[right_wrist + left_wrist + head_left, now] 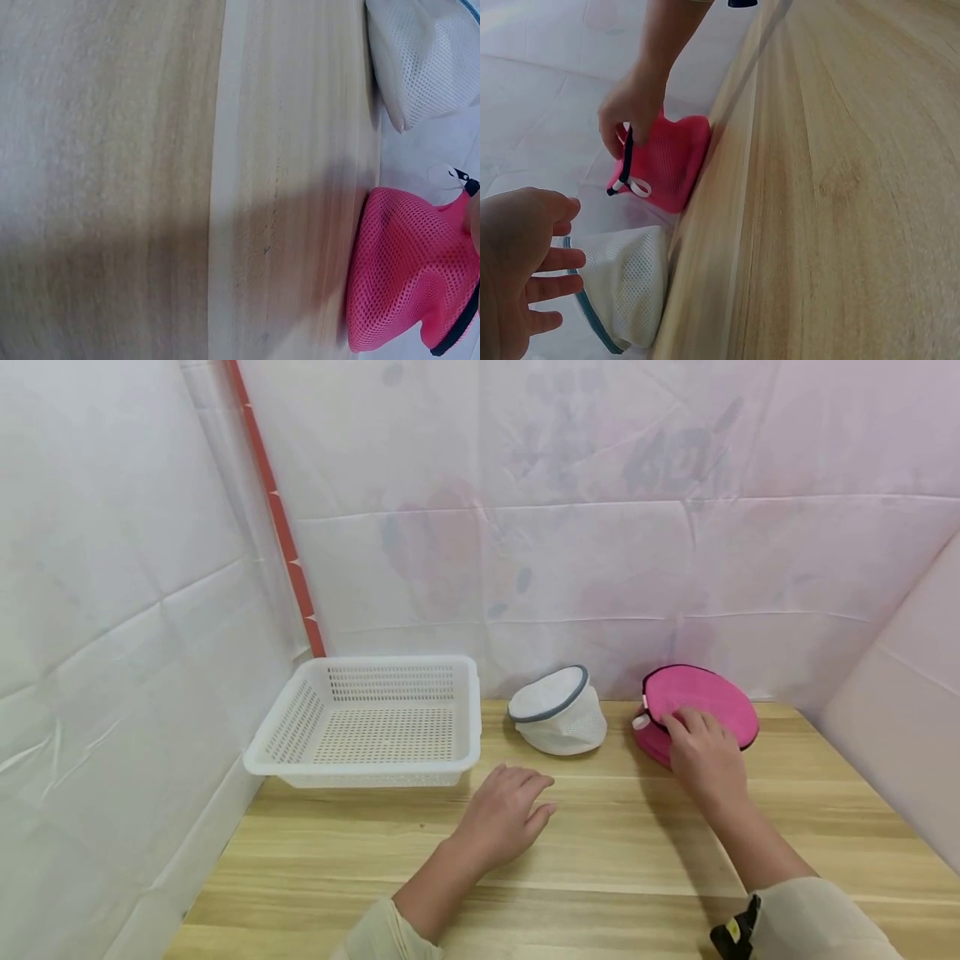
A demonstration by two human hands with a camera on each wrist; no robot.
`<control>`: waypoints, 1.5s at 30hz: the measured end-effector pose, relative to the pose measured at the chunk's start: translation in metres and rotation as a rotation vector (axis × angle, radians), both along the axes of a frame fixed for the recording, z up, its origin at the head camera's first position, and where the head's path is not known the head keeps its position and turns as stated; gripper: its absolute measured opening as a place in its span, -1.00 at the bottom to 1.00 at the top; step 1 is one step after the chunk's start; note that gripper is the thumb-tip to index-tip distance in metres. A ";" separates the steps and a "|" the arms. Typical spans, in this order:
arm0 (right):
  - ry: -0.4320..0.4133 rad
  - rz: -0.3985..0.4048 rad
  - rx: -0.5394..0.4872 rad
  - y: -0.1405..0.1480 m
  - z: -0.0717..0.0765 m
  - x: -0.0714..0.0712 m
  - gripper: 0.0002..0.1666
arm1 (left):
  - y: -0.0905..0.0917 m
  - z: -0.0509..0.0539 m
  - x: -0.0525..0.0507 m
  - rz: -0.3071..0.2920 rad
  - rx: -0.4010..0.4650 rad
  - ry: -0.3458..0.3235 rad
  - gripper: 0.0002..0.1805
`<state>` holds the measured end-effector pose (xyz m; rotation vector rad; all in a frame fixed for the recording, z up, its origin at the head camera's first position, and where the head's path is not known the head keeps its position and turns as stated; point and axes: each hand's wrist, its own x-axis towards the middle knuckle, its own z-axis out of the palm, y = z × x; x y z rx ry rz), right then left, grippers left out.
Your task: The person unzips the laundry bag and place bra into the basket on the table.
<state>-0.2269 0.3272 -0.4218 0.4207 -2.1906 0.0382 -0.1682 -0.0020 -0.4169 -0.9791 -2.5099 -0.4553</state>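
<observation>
A pink mesh laundry bag [705, 689] with a black-trimmed round top stands at the right back of the table. My right hand [708, 764] pinches its near rim, clearer in the left wrist view, where a white loop hangs from the dark edge of the pink bag [671, 165]. A white mesh laundry bag [573, 727] with a grey-blue rim sits to its left, its top tilted. My left hand [501, 818] hovers in front of the white bag with fingers loosely spread, holding nothing. Only a sliver of the right hand shows in the right wrist view, beside the pink bag [405, 270].
A white plastic basket [360, 774] with slotted walls stands at the left back, with nothing visible inside. White sheeting [420, 568] covers the back and sides of the wooden table [600, 877]. A red strip [281, 527] runs down the back left corner.
</observation>
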 end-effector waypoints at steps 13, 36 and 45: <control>0.061 0.143 -0.178 -0.023 -0.002 0.021 -0.69 | -0.005 -0.009 0.002 0.006 -0.011 -0.023 -0.70; 0.139 0.289 -0.380 -0.097 0.012 0.062 -0.77 | -0.018 -0.007 0.006 0.015 0.032 -0.044 -0.70; 0.167 0.425 -0.493 -0.110 0.005 0.066 -0.79 | -0.021 -0.003 0.008 0.010 0.065 -0.037 -0.68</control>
